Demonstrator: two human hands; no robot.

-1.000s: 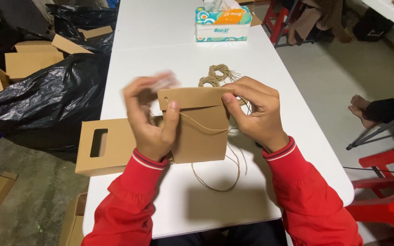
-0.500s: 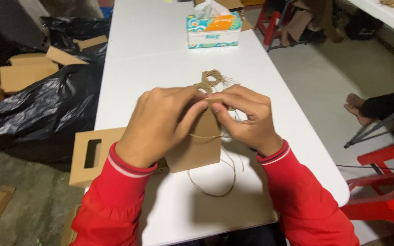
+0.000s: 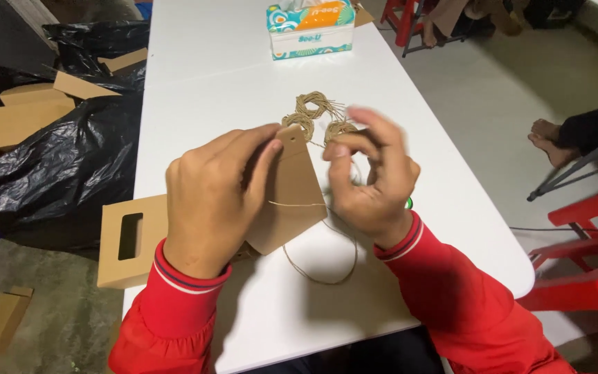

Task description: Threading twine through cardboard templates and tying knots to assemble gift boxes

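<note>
Head view: a small brown cardboard box [image 3: 291,197] is gripped by the left hand [image 3: 212,201] above the white desk [image 3: 243,83], its long axis running near to far, tapered top pointing far. The right hand [image 3: 372,183], just right of the box, is pinched closed on thin twine [image 3: 323,266], which loops down to the desk. Twine coils [image 3: 316,114] lie beyond. Against the earlier frame, the hands are parted and the box face is uncovered.

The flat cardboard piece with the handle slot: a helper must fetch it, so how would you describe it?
On the long white table, look at its left edge, beside the left hand. The flat brown cardboard piece overhangs there; unlike the folded brown box being held, it has a rectangular handle slot.
</note>
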